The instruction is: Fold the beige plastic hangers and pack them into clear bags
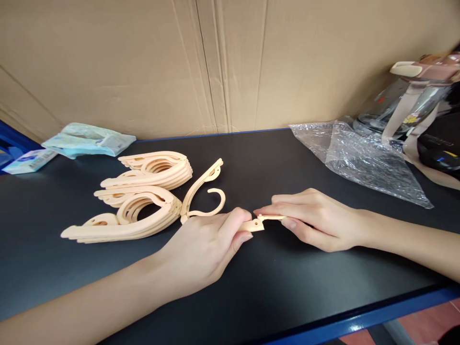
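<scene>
A cream plastic folding hanger (197,191) is held low over the black tabletop. One of its arms slants up to the left, and its curved hook (220,199) shows just behind my left hand (212,242). That hand is closed around the other arm, whose holed end pokes out past the thumb. My right hand (316,218) pinches a thin cream plastic piece (272,217) at that end; whether it is joined to the arm I cannot tell. Left of the hands lie two stacks of folded hangers, a nearer stack (140,220) and a farther stack (161,167).
Crumpled clear plastic wrap (362,153) lies at the right, before a clear bottle (413,103) with a strap and a black item (442,139). A light blue tissue pack (88,140) sits at the back left. Cardboard (143,67) stands behind the table (305,292).
</scene>
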A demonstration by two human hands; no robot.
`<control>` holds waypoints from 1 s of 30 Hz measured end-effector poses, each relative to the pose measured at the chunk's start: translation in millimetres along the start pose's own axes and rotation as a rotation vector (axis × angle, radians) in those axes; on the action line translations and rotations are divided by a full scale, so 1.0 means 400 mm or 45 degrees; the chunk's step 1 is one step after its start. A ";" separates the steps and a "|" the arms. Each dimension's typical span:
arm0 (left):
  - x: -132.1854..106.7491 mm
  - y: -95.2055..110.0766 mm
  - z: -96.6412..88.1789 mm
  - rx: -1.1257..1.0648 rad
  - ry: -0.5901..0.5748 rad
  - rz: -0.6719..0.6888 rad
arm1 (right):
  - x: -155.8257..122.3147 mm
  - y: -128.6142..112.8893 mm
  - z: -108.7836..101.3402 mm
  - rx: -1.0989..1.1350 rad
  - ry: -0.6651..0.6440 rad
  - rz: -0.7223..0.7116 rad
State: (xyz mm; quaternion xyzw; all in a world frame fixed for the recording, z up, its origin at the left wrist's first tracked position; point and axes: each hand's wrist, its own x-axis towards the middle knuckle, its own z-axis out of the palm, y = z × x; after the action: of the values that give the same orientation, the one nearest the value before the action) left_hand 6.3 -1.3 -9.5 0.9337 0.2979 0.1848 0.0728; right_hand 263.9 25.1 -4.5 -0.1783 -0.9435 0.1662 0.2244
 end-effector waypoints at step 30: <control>0.013 0.009 -0.002 -0.040 -0.007 0.012 | 0.012 -0.031 0.015 -0.700 0.055 -0.236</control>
State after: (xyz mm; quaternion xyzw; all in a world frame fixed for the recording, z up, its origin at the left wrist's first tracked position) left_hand 11.8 -1.0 -6.3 0.9344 0.2902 0.1872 0.0874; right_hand 253.7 14.9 -2.9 -0.1488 -0.9604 -0.1209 0.2021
